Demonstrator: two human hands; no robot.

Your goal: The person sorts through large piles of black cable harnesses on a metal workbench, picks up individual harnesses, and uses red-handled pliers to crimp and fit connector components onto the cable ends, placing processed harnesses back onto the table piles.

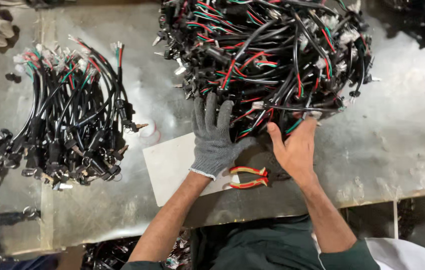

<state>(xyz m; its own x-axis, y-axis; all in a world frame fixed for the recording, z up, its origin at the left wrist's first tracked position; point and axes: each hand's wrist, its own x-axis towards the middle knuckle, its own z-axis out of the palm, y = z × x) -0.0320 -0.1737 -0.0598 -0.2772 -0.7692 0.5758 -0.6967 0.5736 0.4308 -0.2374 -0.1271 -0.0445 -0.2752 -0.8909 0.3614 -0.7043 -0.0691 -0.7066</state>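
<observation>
While my gloved left hand [214, 136] lies spread and my bare right hand [295, 147] digs open-fingered into the tangled wire harness pile [267, 55], knotted cables could drag neighbours off the metal table [397, 145].

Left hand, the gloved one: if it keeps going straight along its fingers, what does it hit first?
The left hand points up the table, fingertips already at the edge of the big tangled pile of wire harnesses. It would likely push straight into that pile; nothing else lies between them.
</observation>
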